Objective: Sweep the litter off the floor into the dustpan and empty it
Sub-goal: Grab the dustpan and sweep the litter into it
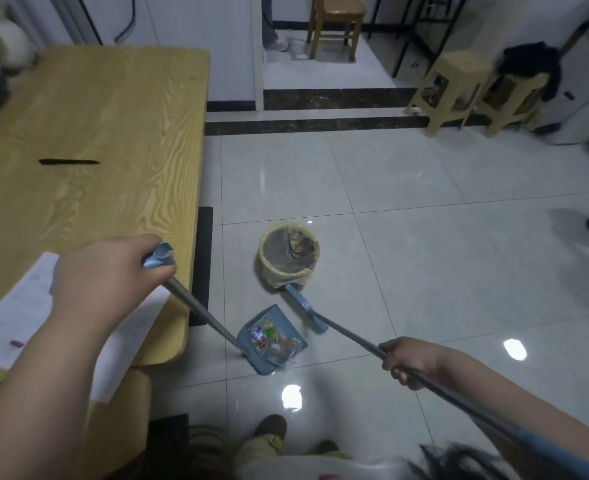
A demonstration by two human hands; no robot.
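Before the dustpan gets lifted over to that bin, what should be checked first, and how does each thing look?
1. Litter lies inside the dustpan: ok.
2. Left hand closed on the dustpan's handle: ok.
3. Right hand closed on the broom pole: ok.
4. Bin upright, mouth open, liner in place: ok.
5. Broom head lies between dustpan and bin, in the way: not ok.
6. No stray bits left on the floor: cannot tell, glare and blur.

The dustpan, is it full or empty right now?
Holding litter: colourful wrappers lie in the blue dustpan on the floor, not yet emptied.
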